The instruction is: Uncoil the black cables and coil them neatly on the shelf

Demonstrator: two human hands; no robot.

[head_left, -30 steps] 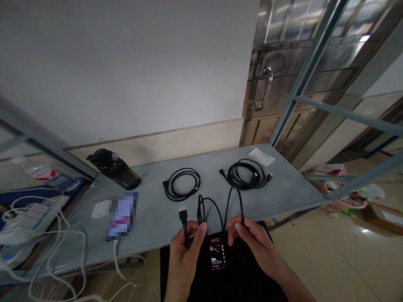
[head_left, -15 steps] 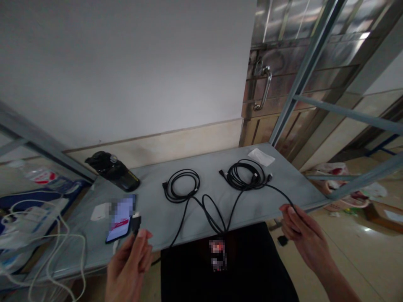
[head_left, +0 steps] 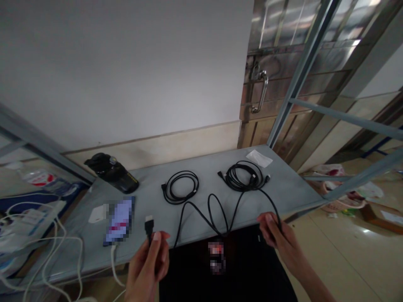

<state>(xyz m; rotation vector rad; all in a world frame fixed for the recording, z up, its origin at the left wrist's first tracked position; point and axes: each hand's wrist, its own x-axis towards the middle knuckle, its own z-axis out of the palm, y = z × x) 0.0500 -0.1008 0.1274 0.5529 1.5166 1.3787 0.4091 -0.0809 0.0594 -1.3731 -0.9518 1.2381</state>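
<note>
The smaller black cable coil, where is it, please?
In the head view, the smaller round black coil lies just left of centre on the grey table, between the black cylindrical bottle and the larger black coil.

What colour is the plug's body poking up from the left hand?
The plug's body is black, shown best in the head view.

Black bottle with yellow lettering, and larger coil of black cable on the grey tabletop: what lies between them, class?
The head view shows a smaller, ring-shaped coil of thin black cable between them on the grey tabletop, apart from both.
</note>
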